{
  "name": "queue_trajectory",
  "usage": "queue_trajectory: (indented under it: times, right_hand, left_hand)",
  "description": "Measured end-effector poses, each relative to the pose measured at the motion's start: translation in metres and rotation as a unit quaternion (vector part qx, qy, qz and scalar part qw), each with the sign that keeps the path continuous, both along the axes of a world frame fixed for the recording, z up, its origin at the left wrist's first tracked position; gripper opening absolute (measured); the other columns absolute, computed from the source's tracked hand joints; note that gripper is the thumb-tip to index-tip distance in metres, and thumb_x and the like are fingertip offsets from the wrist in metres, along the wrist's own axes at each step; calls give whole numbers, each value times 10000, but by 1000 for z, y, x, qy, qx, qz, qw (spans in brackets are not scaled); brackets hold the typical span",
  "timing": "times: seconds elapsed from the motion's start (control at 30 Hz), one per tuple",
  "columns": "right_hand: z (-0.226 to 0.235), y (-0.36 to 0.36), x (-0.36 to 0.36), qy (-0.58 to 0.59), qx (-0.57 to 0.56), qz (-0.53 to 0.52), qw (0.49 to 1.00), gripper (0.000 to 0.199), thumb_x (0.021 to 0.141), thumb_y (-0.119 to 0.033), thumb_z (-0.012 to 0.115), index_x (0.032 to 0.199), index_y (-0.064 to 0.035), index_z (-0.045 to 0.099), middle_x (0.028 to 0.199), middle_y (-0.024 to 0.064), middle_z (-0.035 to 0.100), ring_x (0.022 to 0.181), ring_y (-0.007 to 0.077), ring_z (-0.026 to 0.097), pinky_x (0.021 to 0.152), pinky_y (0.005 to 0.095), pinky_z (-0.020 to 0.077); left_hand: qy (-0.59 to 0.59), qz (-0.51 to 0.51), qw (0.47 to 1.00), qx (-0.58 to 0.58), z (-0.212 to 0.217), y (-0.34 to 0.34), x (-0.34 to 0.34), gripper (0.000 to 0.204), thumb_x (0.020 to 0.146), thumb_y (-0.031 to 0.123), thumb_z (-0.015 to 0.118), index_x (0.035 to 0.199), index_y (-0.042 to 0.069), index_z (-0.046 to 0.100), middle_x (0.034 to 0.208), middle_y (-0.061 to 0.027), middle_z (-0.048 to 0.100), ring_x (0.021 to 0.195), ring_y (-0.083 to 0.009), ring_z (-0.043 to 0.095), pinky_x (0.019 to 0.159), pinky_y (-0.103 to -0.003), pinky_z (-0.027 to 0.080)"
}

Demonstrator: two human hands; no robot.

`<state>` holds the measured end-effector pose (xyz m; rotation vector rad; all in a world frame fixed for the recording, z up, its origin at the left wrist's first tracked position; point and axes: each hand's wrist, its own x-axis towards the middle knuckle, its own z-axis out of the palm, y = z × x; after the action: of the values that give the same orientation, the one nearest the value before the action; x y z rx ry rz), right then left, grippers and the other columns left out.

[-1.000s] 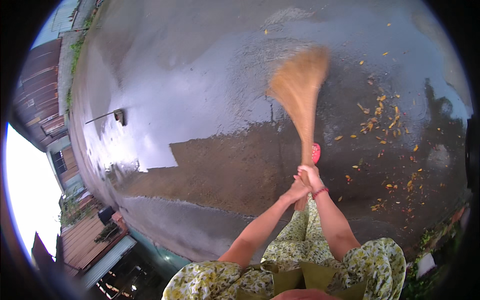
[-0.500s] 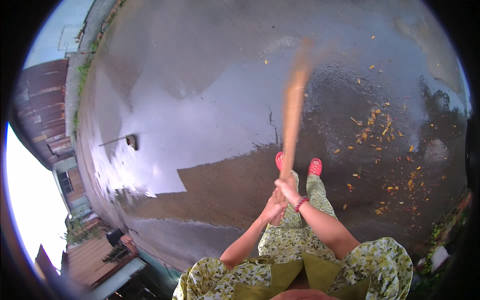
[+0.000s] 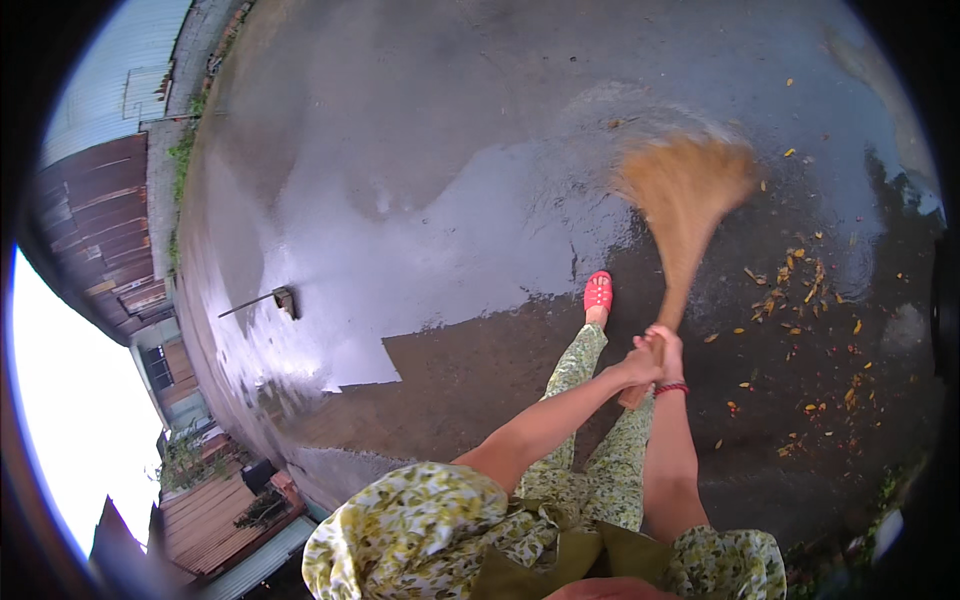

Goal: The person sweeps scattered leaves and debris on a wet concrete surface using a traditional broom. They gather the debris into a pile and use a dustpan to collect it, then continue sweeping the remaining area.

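Observation:
A straw broom (image 3: 682, 215) reaches out ahead of me, its wide fan of bristles blurred by motion against the wet pavement. Both hands grip its handle close together. My right hand (image 3: 667, 349), with a red braided bracelet at the wrist, is closed round it a little farther up. Just below, my left hand (image 3: 641, 366) is wrapped round the handle, and the butt end sticks out beneath. Yellow leaves (image 3: 790, 285) lie scattered on the pavement to the right of the broom.
Wet pavement (image 3: 480, 370) with reflecting puddles spreads around me. My pink sandal (image 3: 598, 291) is planted left of the handle. A long-handled dustpan-like object (image 3: 286, 302) stands off to the left. Rusty metal sheeting (image 3: 105, 220) and a low roof (image 3: 205, 515) border the left side.
The broom has swung to the right, and its bristles now show broadside instead of narrow. Both hands moved right with it. My left foot is farther forward; the other sandal is no longer visible.

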<state>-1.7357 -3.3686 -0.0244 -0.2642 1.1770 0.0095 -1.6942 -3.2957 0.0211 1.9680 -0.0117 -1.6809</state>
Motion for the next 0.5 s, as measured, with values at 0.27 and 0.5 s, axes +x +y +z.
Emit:
queue_trajectory:
  times: [0.27, 0.5]
  right_hand:
    - [68, -29, 89, 95, -147, -79, 981, 56, 683, -54, 538, 669, -48, 484, 623, 43, 481, 560, 153, 497, 588, 338, 502]
    - [130, 160, 182, -89, -125, 174, 973, 348, 688, -15, 574, 1002, 14, 429, 750, 80, 488, 513, 178, 542, 476, 330, 536]
  left_hand:
    - [200, -111, 957, -180, 77, -18, 146, 350, 583, 82, 576, 874, -104, 518, 683, -114, 567, 471, -173, 558, 399, -300, 461]
    - [29, 274, 961, -40, 166, 164, 144, 294, 724, 65, 513, 1010, 6, 481, 590, -45, 513, 433, -148, 508, 402, -269, 438]
